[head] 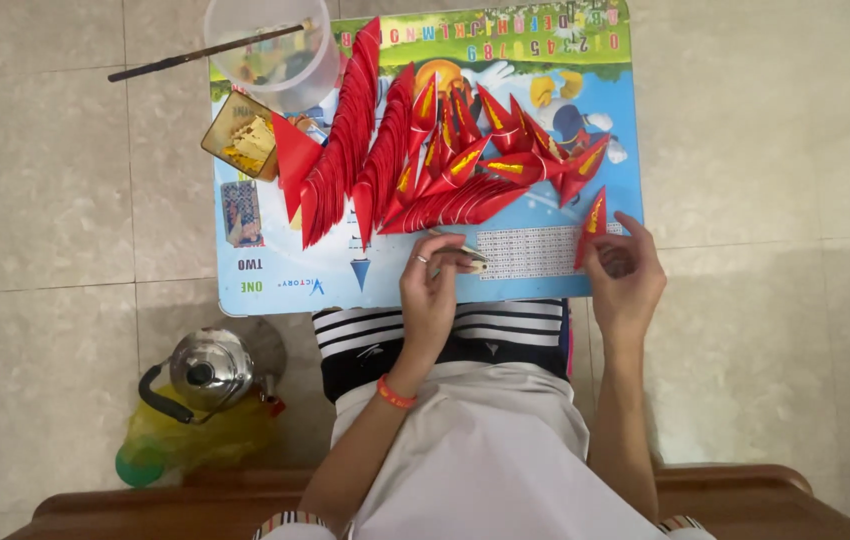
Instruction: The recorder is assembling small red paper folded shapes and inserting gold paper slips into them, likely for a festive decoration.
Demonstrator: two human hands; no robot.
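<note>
Clear plastic cup (275, 60), stick inside (207, 52)

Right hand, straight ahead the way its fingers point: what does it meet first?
The right hand pinches a red folded paper piece. Going straight on, it would likely meet the loose red pieces on the blue mat; depth is unclear.

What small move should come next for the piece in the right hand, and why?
Probably carry the folded red paper piece in the right hand over to the loose red pieces on the small table. It looks folded like those, and the left hand is busy with a small pale object.
</note>
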